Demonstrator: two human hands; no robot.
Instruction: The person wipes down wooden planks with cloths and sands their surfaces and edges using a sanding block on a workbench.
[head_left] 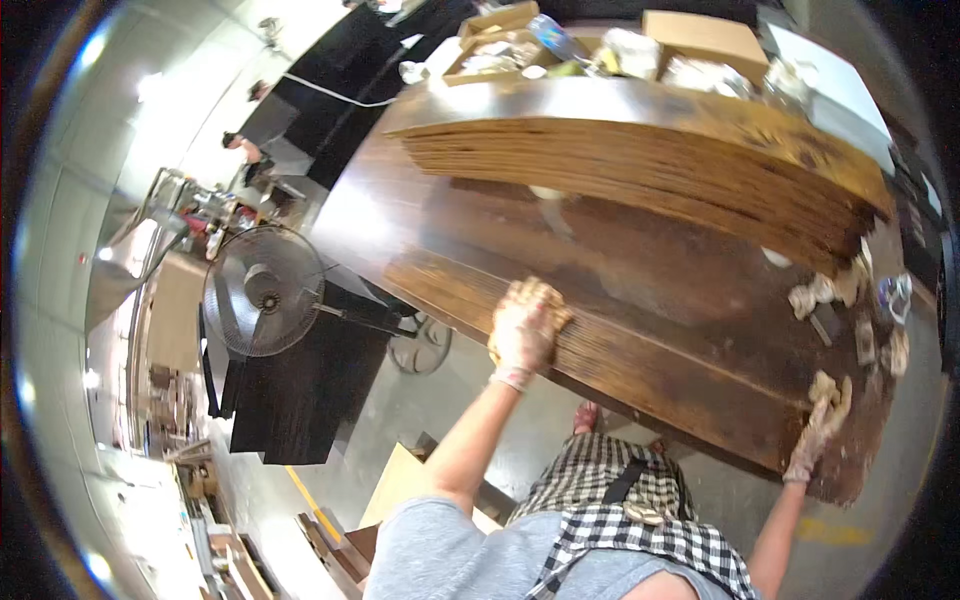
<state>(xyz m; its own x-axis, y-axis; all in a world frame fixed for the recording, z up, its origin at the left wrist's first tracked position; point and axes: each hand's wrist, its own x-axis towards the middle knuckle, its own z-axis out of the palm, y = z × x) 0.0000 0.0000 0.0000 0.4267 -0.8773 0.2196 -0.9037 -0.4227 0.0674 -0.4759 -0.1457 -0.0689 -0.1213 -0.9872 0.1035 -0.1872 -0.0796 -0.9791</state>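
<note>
"What was hard to make out at your hands?"

"Your left hand [522, 338], gloved, lay over a bunched tan cloth [557, 313] on the long wooden piece [660, 368] along the table's near edge. Blur merged your fingers with the cloth, so I couldn't tell whether they gripped it or only pressed it down."

"And the other?"

"Your right hand [812, 440], gloved too, reached the near right corner, a pale rag [842, 397] at its fingertips. I couldn't tell if they pinched it."

"What else was cut off or covered?"

"Bags and cartons [705, 42] hid part of the top of the board stack [630, 160], and the dark rim swallowed the room's edges."

"The surface and room?"

"The brown table [690, 270] was glossy, glaring at its far left end. Left of you stood a fan [262, 300] on grey floor [480, 385]; beyond it, another person [252, 152] showed small."
</note>
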